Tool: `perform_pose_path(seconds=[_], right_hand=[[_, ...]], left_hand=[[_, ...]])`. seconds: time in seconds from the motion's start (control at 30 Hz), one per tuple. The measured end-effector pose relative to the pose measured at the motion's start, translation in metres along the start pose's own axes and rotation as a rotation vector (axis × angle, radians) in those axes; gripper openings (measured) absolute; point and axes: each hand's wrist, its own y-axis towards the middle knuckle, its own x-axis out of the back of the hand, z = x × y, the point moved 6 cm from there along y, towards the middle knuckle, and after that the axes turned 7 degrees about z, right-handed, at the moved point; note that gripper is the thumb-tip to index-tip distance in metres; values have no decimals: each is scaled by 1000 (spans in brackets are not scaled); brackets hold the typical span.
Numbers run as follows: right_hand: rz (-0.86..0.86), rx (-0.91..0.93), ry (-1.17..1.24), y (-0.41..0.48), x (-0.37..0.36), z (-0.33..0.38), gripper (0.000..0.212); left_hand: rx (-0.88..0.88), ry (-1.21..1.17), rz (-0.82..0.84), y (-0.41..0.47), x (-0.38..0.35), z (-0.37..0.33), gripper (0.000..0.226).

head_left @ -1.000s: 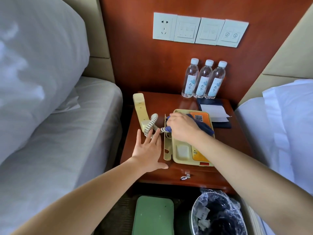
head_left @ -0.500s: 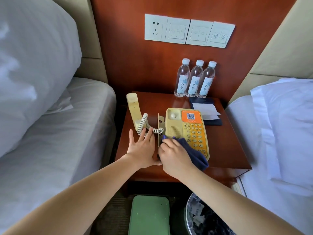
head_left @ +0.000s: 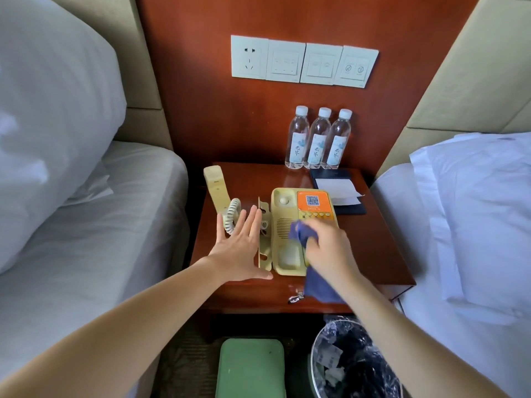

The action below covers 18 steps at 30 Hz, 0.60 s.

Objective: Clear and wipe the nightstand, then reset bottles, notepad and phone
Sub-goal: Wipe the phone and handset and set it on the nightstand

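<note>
Right hand, gripping cloth, has shifted onto phone; left hand lies flat.

One camera gives the only view. It sits on the person's head, in front of the bench and above it, facing forward and steeply down. It is close, at arm's reach, so the bench top fills the middle of the wide-angle frame. The left forearm and right forearm run in from the lower corners. Behind the bench the view reaches up the wall panel past the switch plates. Beside the bench lie the left bed and the right bed, and below its front edge stands the bin.
</note>
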Motion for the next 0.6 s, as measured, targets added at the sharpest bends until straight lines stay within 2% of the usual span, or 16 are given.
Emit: perform_pose_path(seconds=[0.07,0.17,0.23,0.33,0.5,0.6], right_hand=[[-45,-2,-40,32,7,-1,35],[65,-30,-179,67,-21,-5,45],[144,-13,-334,70,-44,-5,53],[141,69,-483,57,-63,-6,55],[35,158,-451,21,-67,-9,54],[76,202,-382,0,-70,-13,59]], left_hand=[[-11,-19,9,3,1,-8,135],[8,-72,9,4,-1,-18,138],[23,-80,22,3,-3,-22,136],[-21,-117,5,3,-2,-22,135],[-197,-119,-7,6,2,-28,134],[-244,-85,41,12,1,-32,135]])
